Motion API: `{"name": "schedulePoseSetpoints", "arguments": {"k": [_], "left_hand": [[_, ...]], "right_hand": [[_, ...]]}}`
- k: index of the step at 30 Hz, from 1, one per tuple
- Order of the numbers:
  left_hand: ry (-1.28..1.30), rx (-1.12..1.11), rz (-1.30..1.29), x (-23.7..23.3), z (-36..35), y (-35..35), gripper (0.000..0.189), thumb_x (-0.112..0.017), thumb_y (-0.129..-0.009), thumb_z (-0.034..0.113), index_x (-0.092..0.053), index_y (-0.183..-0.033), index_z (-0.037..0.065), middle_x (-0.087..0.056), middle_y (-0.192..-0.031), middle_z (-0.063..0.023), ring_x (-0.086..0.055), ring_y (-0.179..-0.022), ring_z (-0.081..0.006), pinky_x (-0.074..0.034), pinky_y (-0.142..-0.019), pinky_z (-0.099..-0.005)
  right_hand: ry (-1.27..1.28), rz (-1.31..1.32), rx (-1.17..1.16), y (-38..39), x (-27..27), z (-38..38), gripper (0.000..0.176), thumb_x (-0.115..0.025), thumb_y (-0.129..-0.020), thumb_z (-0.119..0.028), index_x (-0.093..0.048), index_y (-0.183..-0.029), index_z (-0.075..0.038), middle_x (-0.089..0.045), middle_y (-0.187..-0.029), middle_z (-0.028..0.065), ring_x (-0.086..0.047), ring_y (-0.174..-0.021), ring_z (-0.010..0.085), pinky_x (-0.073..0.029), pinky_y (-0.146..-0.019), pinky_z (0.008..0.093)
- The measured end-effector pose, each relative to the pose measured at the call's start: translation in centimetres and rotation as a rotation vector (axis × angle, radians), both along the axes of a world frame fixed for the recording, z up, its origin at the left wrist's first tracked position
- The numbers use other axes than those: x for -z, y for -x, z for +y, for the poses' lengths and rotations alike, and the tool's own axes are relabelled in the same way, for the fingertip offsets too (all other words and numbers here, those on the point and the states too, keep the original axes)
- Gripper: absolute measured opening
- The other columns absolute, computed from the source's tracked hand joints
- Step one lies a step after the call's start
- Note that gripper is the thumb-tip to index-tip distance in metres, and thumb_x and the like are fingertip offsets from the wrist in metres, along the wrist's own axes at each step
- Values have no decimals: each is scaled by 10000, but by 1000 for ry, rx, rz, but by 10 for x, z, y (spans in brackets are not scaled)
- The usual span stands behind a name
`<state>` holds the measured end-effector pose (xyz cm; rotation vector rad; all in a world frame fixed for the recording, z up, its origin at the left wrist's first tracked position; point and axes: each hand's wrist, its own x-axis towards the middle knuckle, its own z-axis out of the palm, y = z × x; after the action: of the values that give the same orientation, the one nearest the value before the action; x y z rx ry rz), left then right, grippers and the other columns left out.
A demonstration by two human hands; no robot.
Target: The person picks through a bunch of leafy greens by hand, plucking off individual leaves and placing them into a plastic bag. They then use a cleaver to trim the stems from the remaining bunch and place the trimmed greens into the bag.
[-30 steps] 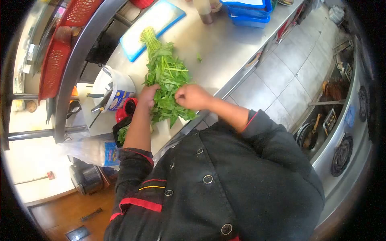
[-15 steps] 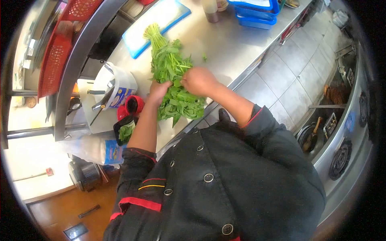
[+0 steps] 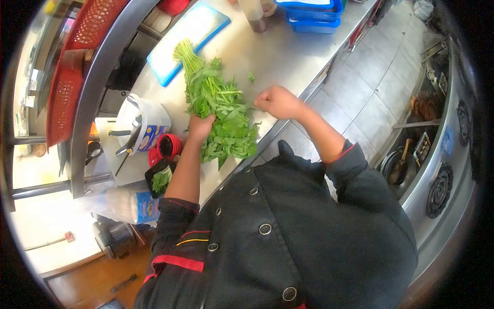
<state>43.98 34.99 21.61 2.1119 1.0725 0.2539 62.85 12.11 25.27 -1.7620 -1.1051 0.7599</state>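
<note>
Head view: left hand clasps greens, which might scatter if it loosens; right hand sits curled, contents unclear.

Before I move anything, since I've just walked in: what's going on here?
A person is handling a bunch of leafy greens lying on the metal counter. The left hand grips it; the right hand is off it, fingers curled. The stems point toward a blue-edged white board.
</note>
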Motion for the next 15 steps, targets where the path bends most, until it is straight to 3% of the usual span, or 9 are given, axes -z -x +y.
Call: {"name": "schedulePoseSetpoints", "arguments": {"k": [1,4,6,8,11,13,15], "left_hand": [[17,10,-30,-4,-3,1,430,-634,-683,163,-573,-1086,26,-653,-971,-153,-624,-903,-289,-471,-800,-370],[51,-9,-4,-18,-13,-1,463,-657,-687,197,-564,-1102,13,-647,-1001,-157,-620,-926,-291,-467,-815,-373],[68,-34,52,-30,-17,-2,501,-679,-689,230,-553,-1117,4,-641,-1025,-164,-615,-949,-295,-464,-830,-375],[-86,-20,151,-41,-21,-4,628,-722,-686,340,-519,-1163,-14,-603,-1109,-197,-582,-1032,-315,-446,-877,-382],[-121,47,142,-31,-9,3,757,-729,-674,450,-482,-1205,-31,-558,-1178,-228,-542,-1099,-334,-425,-915,-383],[-103,72,206,-57,-13,-2,784,-721,-676,474,-475,-1217,-37,-546,-1192,-236,-535,-1110,-337,-418,-925,-382],[-86,102,267,-78,-11,-8,811,-714,-677,499,-467,-1229,-42,-534,-1206,-243,-527,-1121,-340,-411,-935,-381]], "right_hand": [[-46,-205,63,0,13,-1,233,-514,-793,-199,-630,-711,-14,-617,-714,182,-574,-654,374,-448,-656,442],[-3,-250,251,3,40,-3,229,-501,-805,-198,-652,-768,-30,-627,-783,193,-584,-739,397,-462,-722,459],[5,-247,262,3,51,1,229,-500,-802,-202,-657,-800,-35,-626,-807,200,-589,-770,391,-466,-741,458],[13,-247,279,-1,55,8,234,-499,-800,-206,-661,-832,-41,-624,-831,207,-593,-801,385,-470,-761,456],[93,-316,268,-20,60,37,234,-496,-796,-199,-665,-840,-42,-624,-858,209,-593,-835,377,-473,-771,450],[40,-442,370,-32,72,65,200,-498,-783,-178,-648,-771,-46,-632,-776,167,-596,-766,370,-472,-691,463],[169,-519,299,-40,79,85,198,-498,-780,-169,-664,-806,-64,-631,-845,173,-603,-809,367,-481,-726,452]]}}
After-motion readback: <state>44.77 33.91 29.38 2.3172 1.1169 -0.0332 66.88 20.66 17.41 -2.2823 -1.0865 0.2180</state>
